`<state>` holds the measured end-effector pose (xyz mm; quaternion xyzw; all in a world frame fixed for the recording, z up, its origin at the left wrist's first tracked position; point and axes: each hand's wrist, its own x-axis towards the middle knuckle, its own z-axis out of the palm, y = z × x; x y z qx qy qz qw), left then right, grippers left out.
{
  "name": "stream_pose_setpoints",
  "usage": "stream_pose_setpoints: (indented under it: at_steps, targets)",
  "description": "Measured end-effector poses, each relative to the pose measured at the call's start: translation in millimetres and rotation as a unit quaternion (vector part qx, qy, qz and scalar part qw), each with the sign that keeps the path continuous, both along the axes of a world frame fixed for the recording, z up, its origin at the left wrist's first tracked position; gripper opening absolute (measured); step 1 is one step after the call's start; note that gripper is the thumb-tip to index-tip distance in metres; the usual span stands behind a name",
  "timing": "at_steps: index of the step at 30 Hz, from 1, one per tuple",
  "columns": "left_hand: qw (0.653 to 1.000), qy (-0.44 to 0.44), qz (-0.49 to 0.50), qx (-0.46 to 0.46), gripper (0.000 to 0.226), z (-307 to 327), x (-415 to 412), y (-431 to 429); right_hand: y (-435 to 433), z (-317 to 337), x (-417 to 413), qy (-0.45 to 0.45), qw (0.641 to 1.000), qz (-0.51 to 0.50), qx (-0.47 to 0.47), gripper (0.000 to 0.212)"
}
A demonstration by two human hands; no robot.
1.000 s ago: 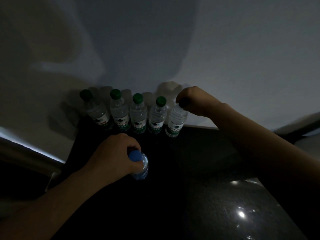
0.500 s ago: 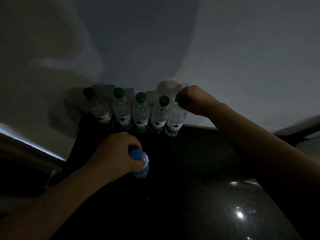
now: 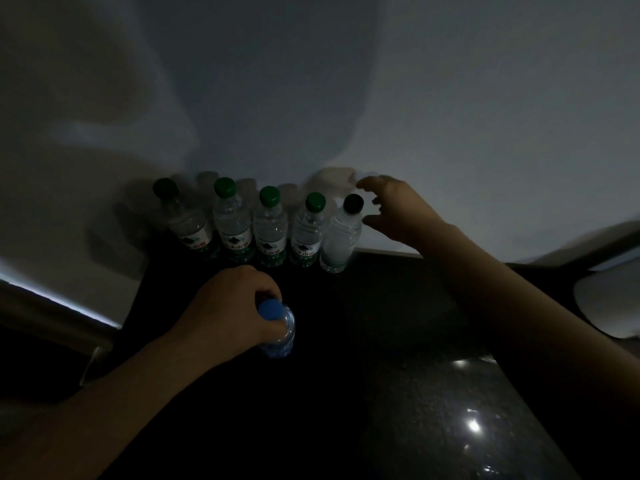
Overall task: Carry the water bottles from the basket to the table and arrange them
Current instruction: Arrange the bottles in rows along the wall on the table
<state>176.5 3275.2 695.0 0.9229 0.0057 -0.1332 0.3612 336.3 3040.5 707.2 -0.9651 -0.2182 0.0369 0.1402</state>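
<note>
Your left hand [image 3: 228, 306] grips blue-capped bottle [image 3: 277, 327] by neck, near 5-bottle row [image 3: 270, 230] at table [image 3: 433, 393] back. Right hand [image 3: 398, 209] spread wide, empty. Risk: a careless placement knocks the row over.

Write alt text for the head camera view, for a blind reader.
In dim light, a person's left hand grips a blue-capped bottle at a dark table; the open right hand hovers beside the rightmost bottle in a row of five standing against the wall.
</note>
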Motion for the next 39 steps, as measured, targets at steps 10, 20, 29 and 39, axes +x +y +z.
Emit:
stream_pose_setpoints:
  at_steps: [10,20,29,39]
  targets:
    - [0.997,-0.025,-0.075,0.005,0.017,14,19,-46,-84,-38,-75,0.208,0.972,-0.081,-0.077,0.020]
    - [0.988,-0.042,-0.141,0.040,0.017,22,72,-115,-134,-61,-142,0.252,0.961,-0.111,-0.024,0.023]
    - [0.979,-0.072,-0.167,0.090,0.013,21,123,-168,-171,-77,-159,0.227,0.962,-0.149,0.013,0.018]
    - [0.967,-0.065,-0.222,0.106,0.018,13,156,-184,-181,-93,-156,0.225,0.961,-0.152,0.061,0.013]
